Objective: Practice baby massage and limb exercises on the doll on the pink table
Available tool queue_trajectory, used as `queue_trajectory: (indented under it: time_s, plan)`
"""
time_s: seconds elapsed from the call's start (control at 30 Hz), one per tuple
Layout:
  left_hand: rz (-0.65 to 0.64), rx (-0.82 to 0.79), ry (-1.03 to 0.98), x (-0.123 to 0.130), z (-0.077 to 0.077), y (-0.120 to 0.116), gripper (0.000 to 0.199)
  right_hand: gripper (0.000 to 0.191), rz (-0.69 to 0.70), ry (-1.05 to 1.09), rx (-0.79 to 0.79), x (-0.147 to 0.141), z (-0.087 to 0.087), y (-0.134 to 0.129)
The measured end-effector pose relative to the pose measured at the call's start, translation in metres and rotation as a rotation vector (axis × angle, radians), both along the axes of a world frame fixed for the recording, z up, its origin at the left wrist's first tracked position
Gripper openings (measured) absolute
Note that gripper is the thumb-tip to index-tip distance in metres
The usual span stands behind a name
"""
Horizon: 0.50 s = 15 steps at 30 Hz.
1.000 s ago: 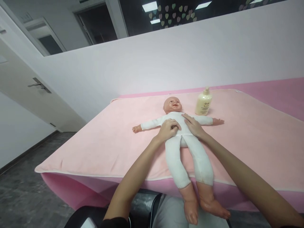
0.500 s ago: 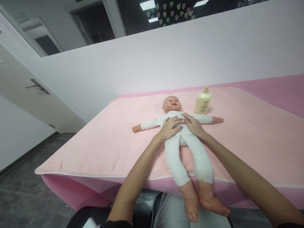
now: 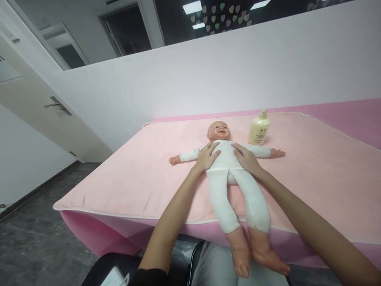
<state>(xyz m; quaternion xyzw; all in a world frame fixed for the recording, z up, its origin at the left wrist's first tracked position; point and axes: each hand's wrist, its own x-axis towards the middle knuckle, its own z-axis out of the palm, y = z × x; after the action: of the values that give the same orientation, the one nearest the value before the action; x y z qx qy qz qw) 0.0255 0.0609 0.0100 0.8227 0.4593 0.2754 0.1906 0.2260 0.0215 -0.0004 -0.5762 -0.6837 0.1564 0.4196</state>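
Note:
A baby doll [image 3: 228, 159] with a white cloth body lies on its back on a pink blanket [image 3: 143, 171], head away from me and arms stretched out sideways. Its feet hang over the near edge above my lap. My left hand [image 3: 207, 157] lies flat on the left side of its chest, fingers extended. On the opposite side of the chest rests my right hand [image 3: 246, 158], also flat with fingers stretched. A strip of white cloth shows between the two hands. Neither hand grips anything.
A pale yellow pump bottle [image 3: 258, 129] stands upright beyond the doll's arm on the right. Behind the table runs a white wall [image 3: 208, 79] with a window above. At the left is a door [image 3: 38, 99] with a metal handle. Below sits a black chair [image 3: 110, 266].
My hands have moved apart on the doll's chest, from nearly meeting in the middle to its two sides. The view has shifted slightly; doll and bottle stay in place.

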Motion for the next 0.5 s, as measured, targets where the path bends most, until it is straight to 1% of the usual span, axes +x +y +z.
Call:
queue_trajectory:
  time_s: [0.1,0.17,0.23,0.27,0.37,0.4,0.43,0.5]
  plan:
    - [0.017,0.016,-0.035,-0.001,-0.004,0.003,0.051,0.045,-0.005,0.012,0.045,0.0,0.0,0.0]
    - [0.023,0.014,-0.051,0.0,-0.005,0.003,0.051,0.04,0.013,0.022,0.116,-0.001,0.001,-0.003]
    - [0.027,0.011,-0.066,0.0,-0.006,0.004,0.053,0.032,0.092,0.053,0.172,-0.005,0.006,-0.009]
    - [0.025,0.015,-0.073,0.0,-0.006,0.004,0.053,0.029,0.16,0.079,0.167,-0.007,0.009,-0.013]
    - [0.017,0.035,-0.084,0.0,-0.007,0.005,0.054,0.025,0.415,0.136,0.032,-0.015,0.019,-0.025]
    - [0.017,0.039,-0.083,-0.001,-0.007,0.005,0.053,0.026,0.471,0.137,-0.02,-0.017,0.022,-0.028]
    - [0.019,0.04,-0.08,-0.001,-0.007,0.004,0.053,0.028,0.498,0.126,-0.062,-0.019,0.024,-0.03]
    - [0.027,0.034,-0.07,0.0,-0.007,0.004,0.052,0.034,0.477,0.076,-0.111,-0.02,0.027,-0.032]
